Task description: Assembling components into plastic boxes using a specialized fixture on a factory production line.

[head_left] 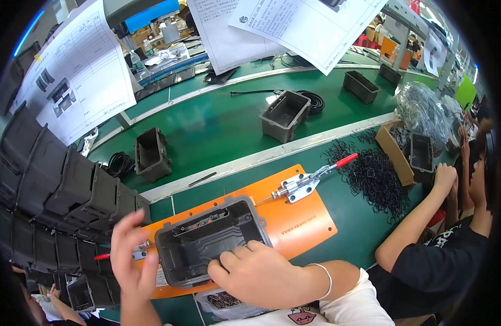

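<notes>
A dark grey plastic box, open at the top, sits on an orange fixture plate in front of me. My right hand is over the box's near right rim, its fingers curled down toward the inside. Whatever those fingertips hold or press is hidden beneath the hand. To the left of the box, my left hand is raised with its fingers apart and nothing in it. A toggle clamp with a red handle is mounted on the plate's far right part. Another red clamp handle shows beside my left hand.
Stacked grey boxes rise at the left. Bent black wire clips lie heaped at the right, by a cardboard box. Further boxes and coiled cables stand on the green belt. A co-worker's arm is at the right.
</notes>
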Tool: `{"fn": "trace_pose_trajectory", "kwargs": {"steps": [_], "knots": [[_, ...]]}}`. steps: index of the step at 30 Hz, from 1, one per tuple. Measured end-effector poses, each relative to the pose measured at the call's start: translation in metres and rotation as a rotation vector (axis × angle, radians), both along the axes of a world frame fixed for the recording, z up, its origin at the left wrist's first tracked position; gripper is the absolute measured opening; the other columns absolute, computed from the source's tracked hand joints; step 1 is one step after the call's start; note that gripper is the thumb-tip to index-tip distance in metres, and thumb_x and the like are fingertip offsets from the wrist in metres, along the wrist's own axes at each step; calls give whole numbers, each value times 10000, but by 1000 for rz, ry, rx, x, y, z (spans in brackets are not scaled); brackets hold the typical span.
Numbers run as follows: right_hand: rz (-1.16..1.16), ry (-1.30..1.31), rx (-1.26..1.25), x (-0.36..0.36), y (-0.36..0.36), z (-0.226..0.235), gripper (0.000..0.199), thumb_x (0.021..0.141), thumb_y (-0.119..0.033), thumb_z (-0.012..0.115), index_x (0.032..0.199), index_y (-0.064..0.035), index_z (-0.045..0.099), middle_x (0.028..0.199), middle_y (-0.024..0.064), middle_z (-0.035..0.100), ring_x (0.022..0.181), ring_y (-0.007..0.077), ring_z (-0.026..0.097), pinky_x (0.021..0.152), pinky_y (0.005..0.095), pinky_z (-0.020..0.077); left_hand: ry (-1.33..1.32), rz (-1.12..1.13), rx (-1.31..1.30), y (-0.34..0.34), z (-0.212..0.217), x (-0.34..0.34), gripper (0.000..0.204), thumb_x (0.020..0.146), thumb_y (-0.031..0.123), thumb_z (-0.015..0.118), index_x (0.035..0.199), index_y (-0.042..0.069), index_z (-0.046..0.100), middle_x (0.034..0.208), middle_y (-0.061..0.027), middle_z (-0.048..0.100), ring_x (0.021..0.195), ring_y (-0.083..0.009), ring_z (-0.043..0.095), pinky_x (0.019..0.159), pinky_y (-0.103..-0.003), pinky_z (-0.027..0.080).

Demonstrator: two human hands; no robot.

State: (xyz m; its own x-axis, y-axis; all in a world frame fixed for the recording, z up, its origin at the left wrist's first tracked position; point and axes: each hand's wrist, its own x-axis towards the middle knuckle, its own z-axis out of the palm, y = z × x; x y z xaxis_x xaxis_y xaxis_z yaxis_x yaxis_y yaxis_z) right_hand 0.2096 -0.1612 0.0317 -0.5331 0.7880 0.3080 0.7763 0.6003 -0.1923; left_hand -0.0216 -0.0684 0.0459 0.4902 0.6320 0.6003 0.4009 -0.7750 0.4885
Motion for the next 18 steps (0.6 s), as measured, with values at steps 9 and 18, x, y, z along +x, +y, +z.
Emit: {"fn": "trace_pose_trajectory", "kwargs": {"steps": [9,18], "knots": [[-35,24,58,-1,-3,-7,167,738,-147,601,859,-46,548,717,40,529,632,176,565,578,297,404,517,297,-752,188,-33,79,637,867,357,654,1297,-40,403,1049,-181,569,700,-207,588,601,-393,528],[-5,129,45,0,-3,-10,147,788,-141,615,859,-14,596,760,96,616,698,213,609,625,309,412,553,607,-619,243,-74,83,542,813,434,698,1020,-49,565,935,-208,654,739,-307,654,619,-408,510]]}}
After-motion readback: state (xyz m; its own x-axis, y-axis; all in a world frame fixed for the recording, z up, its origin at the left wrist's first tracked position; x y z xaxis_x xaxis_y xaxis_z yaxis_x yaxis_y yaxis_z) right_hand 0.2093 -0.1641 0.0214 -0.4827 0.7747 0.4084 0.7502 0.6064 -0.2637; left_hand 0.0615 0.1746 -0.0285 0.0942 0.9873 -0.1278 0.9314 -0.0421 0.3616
